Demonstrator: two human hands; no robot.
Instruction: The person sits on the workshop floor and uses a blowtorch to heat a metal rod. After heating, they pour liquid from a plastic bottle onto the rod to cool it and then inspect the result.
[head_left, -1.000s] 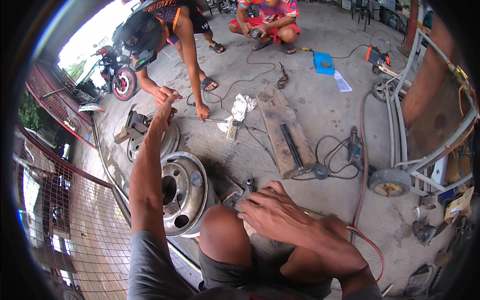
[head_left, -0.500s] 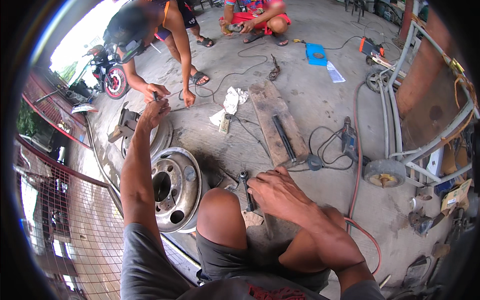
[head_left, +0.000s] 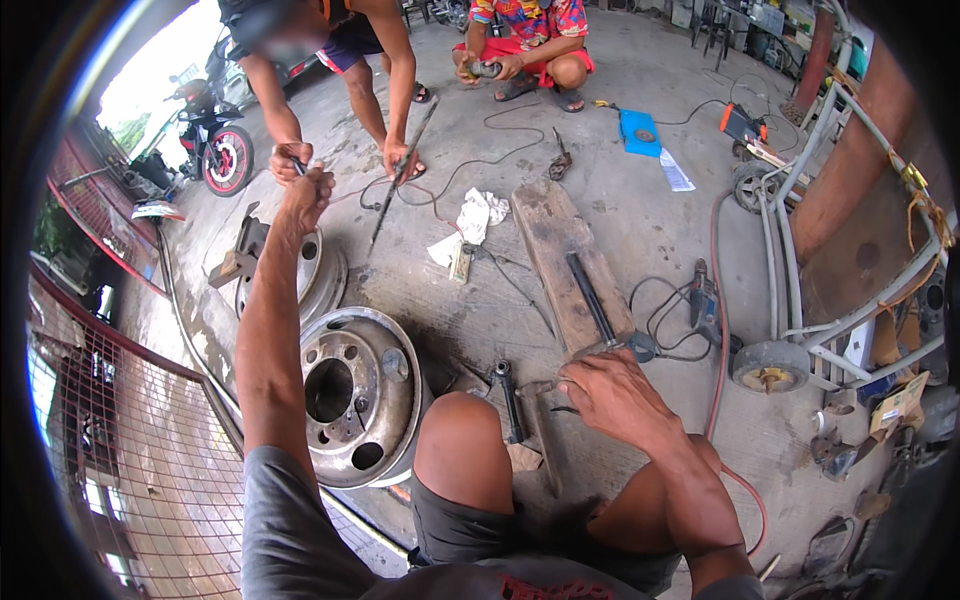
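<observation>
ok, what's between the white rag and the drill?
A wooden plank with a dark bar on it, then looped dark cable; it shows in the head view.

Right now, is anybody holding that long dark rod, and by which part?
Yes: the bending co-worker's left hand has the rod around its middle.
</observation>
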